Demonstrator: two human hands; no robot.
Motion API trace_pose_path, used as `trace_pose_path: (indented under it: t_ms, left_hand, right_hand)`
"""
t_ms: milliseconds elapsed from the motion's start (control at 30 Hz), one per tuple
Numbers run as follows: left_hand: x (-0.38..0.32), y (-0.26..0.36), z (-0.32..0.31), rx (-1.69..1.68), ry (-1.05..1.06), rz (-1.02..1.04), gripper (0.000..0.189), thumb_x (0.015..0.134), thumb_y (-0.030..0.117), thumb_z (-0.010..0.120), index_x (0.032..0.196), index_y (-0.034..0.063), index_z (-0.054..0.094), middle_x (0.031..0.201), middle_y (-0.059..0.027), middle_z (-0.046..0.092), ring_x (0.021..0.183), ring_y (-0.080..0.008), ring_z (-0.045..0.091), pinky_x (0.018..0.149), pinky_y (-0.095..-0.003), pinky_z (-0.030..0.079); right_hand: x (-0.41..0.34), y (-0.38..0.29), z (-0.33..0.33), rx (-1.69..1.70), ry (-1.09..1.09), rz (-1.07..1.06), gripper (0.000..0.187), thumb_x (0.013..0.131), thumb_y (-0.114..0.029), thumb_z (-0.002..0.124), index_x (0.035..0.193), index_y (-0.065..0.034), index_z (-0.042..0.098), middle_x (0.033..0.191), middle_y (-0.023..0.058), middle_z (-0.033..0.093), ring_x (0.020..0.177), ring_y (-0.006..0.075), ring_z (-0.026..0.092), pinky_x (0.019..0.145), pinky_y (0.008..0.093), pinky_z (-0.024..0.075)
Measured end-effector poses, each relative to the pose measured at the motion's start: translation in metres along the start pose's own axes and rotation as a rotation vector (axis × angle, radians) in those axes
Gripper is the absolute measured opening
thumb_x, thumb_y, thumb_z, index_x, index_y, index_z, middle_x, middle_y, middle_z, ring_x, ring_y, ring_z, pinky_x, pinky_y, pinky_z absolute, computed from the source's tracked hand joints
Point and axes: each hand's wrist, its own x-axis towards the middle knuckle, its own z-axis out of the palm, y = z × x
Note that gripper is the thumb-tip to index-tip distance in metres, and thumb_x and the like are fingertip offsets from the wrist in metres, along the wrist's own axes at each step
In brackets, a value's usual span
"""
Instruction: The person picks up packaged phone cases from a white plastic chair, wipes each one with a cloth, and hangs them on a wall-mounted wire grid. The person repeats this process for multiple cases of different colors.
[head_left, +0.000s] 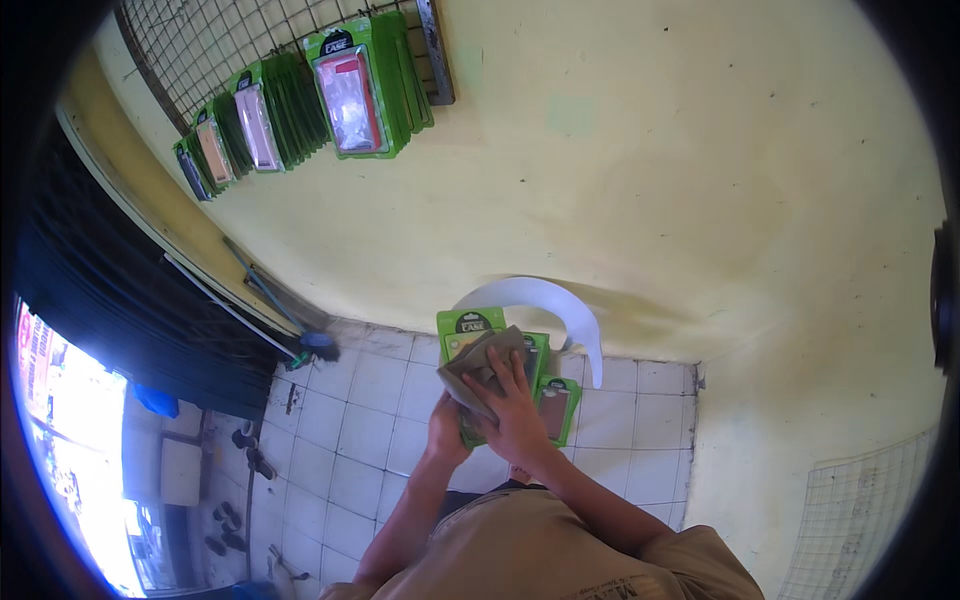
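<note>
My left hand (448, 435) grips the lower left edge of a green phone case package (471, 322). Over the front of that package, my right hand (517, 420) presses a grey-brown folded cloth (480, 367), fingers spread across it. The cloth covers most of the case inside the pack. Just beyond my hands are another green package (537, 352) with a dark case, and a smaller green package (555, 409) with a brownish case. Behind them curves a white plastic band (551, 294), apparently a chair's back; what the packages rest on is mostly hidden.
Rows of green-backed phone case packages (352, 97) hang from a wire grid (247, 37) on the yellow wall (637, 187). A broom (319, 345) leans at the left corner by a dark shutter (135, 300). Shoes (259, 463) lie beyond the white tiled floor (330, 457).
</note>
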Motion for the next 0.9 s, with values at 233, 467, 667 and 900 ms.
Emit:
trace_pose_path:
  t_ms: [233,467,667,900]
  left_hand:
    - [0.004,0.033,-0.001,0.008,0.152,0.223,0.036,0.107,0.027,0.032,0.135,0.0058,0.041,0.128,-0.0127,0.054,0.114,-0.0263,0.058,0.096,-0.044,0.051]
    - [-0.007,0.04,0.01,0.14,0.008,0.153,0.051,0.103,0.013,0.042,0.15,0.0111,0.024,0.127,-0.0134,0.052,0.112,-0.0215,0.057,0.094,-0.0389,0.05]
    - [-0.007,-0.02,0.023,0.897,-0.158,0.474,0.061,0.103,0.03,0.043,0.156,0.0142,0.016,0.144,-0.0154,0.035,0.129,-0.0244,0.039,0.109,-0.0382,0.034]
    - [-0.02,-0.007,0.0,0.061,-0.118,0.043,0.073,0.102,0.058,0.027,0.151,0.0039,0.027,0.145,-0.0183,0.041,0.133,-0.0305,0.042,0.11,-0.0424,0.036]
  right_hand:
    - [-0.056,0.003,-0.006,0.266,-0.108,0.179,0.047,0.089,-0.016,0.063,0.135,-0.0151,0.055,0.145,0.0169,0.04,0.132,0.0435,0.04,0.103,0.0563,0.0436]
    - [-0.056,0.045,-0.02,1.427,0.221,0.759,0.045,0.102,-0.033,0.051,0.127,0.0052,0.052,0.11,0.0095,0.062,0.095,0.0147,0.06,0.091,0.0346,0.0504]
    - [-0.037,0.005,-0.009,0.785,0.124,0.473,0.047,0.101,-0.026,0.051,0.141,-0.0014,0.045,0.143,0.0174,0.046,0.128,0.0313,0.049,0.107,0.0372,0.0366]
    - [-0.04,-0.018,-0.018,0.274,-0.074,0.069,0.047,0.09,-0.012,0.062,0.136,-0.0091,0.054,0.152,0.0214,0.033,0.136,0.0447,0.035,0.112,0.0483,0.0321]
